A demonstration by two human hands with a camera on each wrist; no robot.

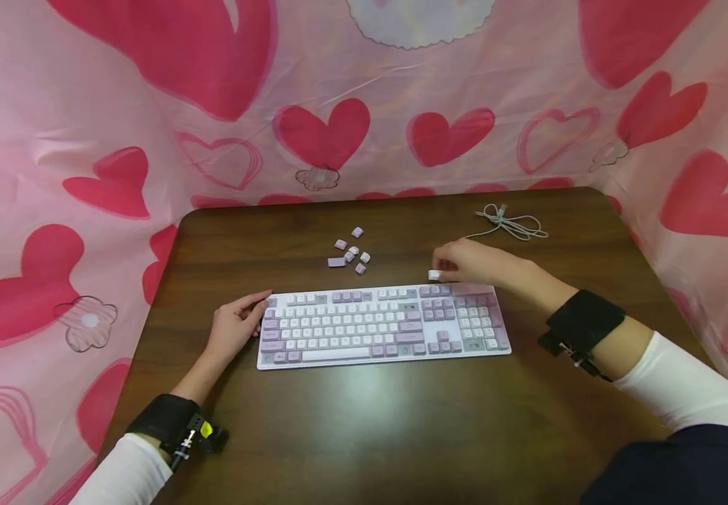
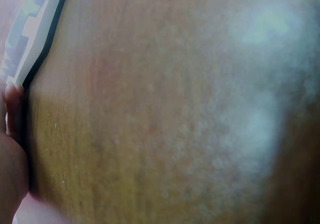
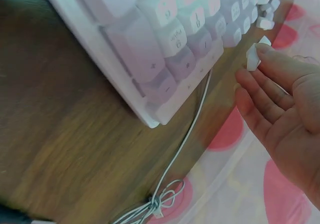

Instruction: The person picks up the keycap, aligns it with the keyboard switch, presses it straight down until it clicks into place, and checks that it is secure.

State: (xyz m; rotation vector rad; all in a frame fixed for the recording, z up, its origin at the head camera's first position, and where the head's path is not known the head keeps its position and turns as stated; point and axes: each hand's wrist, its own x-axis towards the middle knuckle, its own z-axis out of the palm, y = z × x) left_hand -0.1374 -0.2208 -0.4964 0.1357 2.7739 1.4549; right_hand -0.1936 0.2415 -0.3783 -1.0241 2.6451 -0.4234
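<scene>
Wrapping both wrists, black bands (image 1: 588, 319) carry small clipped-on devices (image 1: 214, 440), worn there, I'd guess, to leave the fingers free. Past them, on the dark wooden counter (image 1: 351, 428), the white-framed keyboard (image 1: 339, 328) lies flat with its space bar (image 1: 335, 355) toward the person, a placing that looks meant for easy reach across every row. The left hand (image 1: 235, 321) rests its fingertips against the keyboard's left end, near the far corner, apparently to steady it; from where I stand I cannot tell whether they grip the rim or only press. Just beyond the far edge, the right hand (image 1: 468, 261) pinches a white keycap (image 1: 435, 275), thumb and finger parted only by the piece itself; so small a thing seems to ask for that delicate hold. Farther back and well to the left, loose keycaps (image 1: 350, 257) sit clustered, likely so none strays. The pale cable (image 1: 504, 221) lies bundled near the back, probably to save space, before the heart-printed cloth (image 1: 389, 137).
</scene>
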